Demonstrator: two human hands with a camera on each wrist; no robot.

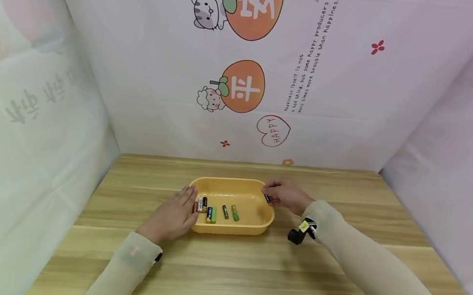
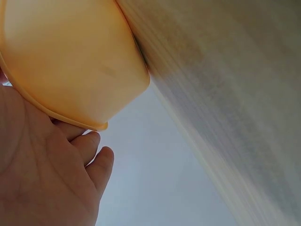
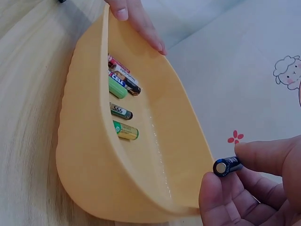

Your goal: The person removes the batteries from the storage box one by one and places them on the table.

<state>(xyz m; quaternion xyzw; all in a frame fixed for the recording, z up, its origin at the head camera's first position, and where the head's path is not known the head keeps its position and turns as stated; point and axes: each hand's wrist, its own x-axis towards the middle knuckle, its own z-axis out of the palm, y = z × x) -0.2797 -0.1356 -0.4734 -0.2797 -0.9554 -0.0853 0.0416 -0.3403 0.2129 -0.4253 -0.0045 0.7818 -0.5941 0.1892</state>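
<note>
A yellow-orange plastic basin (image 1: 226,230) sits on the table with several batteries in its left half. My left hand (image 1: 172,214) rests on the basin's left rim, fingers straight; the left wrist view has the palm (image 2: 42,165) against the outer rim. Over the right end, my right hand (image 1: 287,194) pinches a dark battery (image 3: 228,166) between thumb and fingers, its metal end showing. Inside the basin, a green-and-gold battery (image 3: 126,131) lies nearest that hand, beside a dark green battery (image 3: 121,111). Farther left, a light green battery (image 3: 117,88) lies close to a blue-and-yellow battery (image 1: 209,215) and others.
The wood-grain table (image 1: 221,273) meets a printed white cloth (image 1: 157,108) at its back edge, and pale cloth hangs along both sides. A black device (image 1: 302,231) is strapped to the right wrist.
</note>
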